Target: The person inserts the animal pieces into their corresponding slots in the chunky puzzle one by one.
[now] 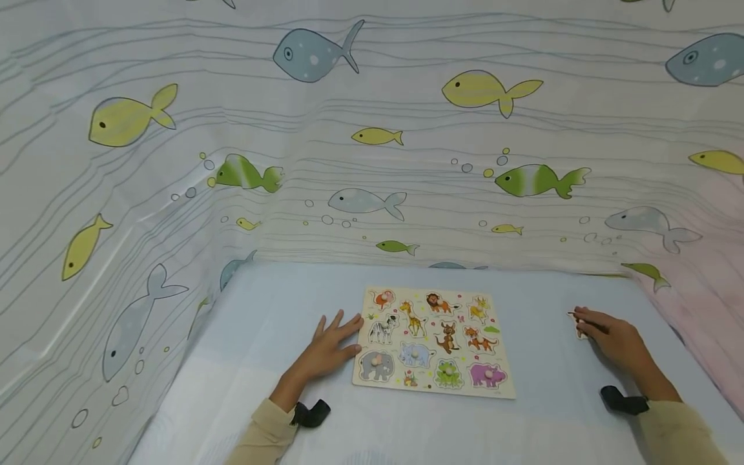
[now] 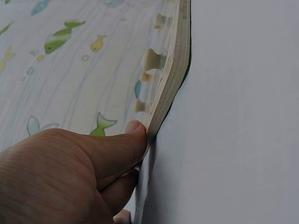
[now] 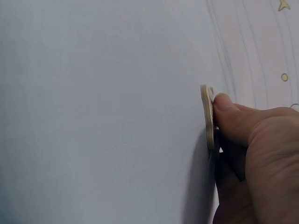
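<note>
A wooden peg puzzle board with animal pictures lies on the table, some of its animals bearing small round knobs. My left hand rests beside its left edge with fingers spread. In the left wrist view the thumb touches the board's layered wooden edge. To the right of the board, my right hand pinches a small wooden puzzle piece. From the right wrist view that puzzle piece shows mostly its thin edge, at the table surface. Its picture is largely hidden by the fingers.
The table has a pale bluish-white cover. Behind it and to the left hangs a white fish-patterned sheet. A pink area borders the right side. Black bands sit on both wrists.
</note>
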`<state>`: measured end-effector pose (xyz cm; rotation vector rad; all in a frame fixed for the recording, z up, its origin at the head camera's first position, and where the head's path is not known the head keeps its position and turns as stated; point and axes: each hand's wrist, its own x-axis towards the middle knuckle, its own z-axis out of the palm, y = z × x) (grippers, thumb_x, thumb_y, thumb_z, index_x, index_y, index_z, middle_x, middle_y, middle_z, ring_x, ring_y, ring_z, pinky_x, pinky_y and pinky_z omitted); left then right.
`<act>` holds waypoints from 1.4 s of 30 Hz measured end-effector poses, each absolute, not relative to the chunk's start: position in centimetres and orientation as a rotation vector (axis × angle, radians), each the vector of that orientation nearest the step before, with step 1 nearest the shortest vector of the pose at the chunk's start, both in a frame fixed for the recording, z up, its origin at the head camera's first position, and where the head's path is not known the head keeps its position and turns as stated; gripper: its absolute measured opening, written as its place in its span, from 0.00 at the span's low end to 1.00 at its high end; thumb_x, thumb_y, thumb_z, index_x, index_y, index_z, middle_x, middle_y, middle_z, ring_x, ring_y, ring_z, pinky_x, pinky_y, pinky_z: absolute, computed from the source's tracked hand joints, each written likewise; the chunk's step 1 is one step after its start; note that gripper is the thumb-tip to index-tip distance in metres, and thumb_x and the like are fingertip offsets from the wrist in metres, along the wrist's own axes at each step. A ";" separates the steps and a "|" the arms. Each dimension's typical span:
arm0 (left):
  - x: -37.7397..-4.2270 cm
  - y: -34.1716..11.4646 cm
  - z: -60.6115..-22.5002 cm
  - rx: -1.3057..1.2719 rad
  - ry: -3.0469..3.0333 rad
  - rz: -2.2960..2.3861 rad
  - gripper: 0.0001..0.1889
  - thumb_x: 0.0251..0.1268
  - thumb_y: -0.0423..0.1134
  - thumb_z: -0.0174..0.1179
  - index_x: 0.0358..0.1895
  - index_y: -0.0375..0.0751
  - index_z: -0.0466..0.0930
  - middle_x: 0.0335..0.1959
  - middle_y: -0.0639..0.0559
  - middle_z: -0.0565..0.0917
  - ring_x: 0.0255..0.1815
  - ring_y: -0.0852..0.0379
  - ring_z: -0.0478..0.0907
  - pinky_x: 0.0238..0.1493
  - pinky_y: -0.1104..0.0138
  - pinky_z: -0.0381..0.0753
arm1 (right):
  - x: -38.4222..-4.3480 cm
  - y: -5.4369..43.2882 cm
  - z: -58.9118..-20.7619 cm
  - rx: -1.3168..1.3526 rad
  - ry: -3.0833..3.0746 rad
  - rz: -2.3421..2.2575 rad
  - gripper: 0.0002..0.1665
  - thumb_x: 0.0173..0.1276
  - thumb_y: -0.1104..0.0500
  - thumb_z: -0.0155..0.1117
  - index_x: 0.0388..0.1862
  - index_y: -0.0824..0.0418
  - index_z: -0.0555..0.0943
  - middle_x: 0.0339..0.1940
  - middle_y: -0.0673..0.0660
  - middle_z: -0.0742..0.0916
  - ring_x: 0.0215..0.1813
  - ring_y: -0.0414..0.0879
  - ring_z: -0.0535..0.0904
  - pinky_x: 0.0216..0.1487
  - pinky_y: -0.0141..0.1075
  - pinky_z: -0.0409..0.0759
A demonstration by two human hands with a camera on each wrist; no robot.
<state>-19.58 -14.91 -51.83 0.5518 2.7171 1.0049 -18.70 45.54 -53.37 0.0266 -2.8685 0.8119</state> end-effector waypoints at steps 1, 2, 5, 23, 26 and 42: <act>-19.6 -14.9 -51.8 0.556 2.718 1.010 0.32 0.69 0.44 0.62 0.74 0.45 0.66 0.77 0.53 0.64 0.83 0.41 0.44 0.80 0.43 0.26 | -18.8 45.5 -53.3 0.030 -2.868 0.810 0.29 0.76 0.44 0.58 0.63 0.64 0.80 0.66 0.69 0.79 0.57 0.05 0.51 0.60 0.67 0.70; -19.6 -14.9 -51.8 0.556 2.718 1.005 0.32 0.69 0.44 0.62 0.74 0.46 0.66 0.77 0.54 0.64 0.83 0.41 0.44 0.81 0.43 0.26 | -18.8 45.5 -53.3 0.033 -2.871 0.808 0.29 0.77 0.44 0.57 0.64 0.64 0.79 0.66 0.70 0.79 0.61 0.09 0.54 0.60 0.68 0.69; -19.7 -14.9 -51.7 0.573 2.727 0.995 0.32 0.69 0.44 0.62 0.74 0.44 0.67 0.77 0.52 0.64 0.83 0.40 0.45 0.80 0.42 0.28 | -18.7 45.5 -53.2 0.028 -2.888 0.788 0.28 0.78 0.45 0.55 0.64 0.65 0.79 0.66 0.70 0.78 0.69 0.20 0.60 0.61 0.68 0.69; -19.7 -14.7 -51.5 0.536 2.719 1.017 0.32 0.68 0.44 0.63 0.74 0.45 0.67 0.77 0.53 0.64 0.83 0.41 0.44 0.81 0.43 0.26 | -19.1 45.6 -53.5 0.136 -2.762 0.737 0.18 0.73 0.56 0.64 0.55 0.66 0.85 0.59 0.67 0.85 0.53 0.02 0.53 0.65 0.32 0.75; -19.6 -14.7 -51.4 0.525 2.715 1.013 0.32 0.68 0.45 0.63 0.74 0.46 0.67 0.77 0.54 0.64 0.83 0.42 0.44 0.81 0.44 0.26 | -19.1 45.5 -53.5 0.108 -2.765 0.731 0.18 0.73 0.55 0.63 0.53 0.65 0.85 0.59 0.67 0.85 0.59 0.08 0.61 0.62 0.46 0.76; -19.7 -15.0 -52.0 0.560 2.723 1.002 0.32 0.68 0.45 0.63 0.74 0.47 0.67 0.77 0.54 0.64 0.83 0.41 0.44 0.81 0.43 0.27 | -19.5 43.2 -51.3 0.105 -2.770 1.034 0.16 0.72 0.49 0.65 0.42 0.62 0.83 0.60 0.62 0.85 0.58 0.13 0.70 0.41 0.08 0.70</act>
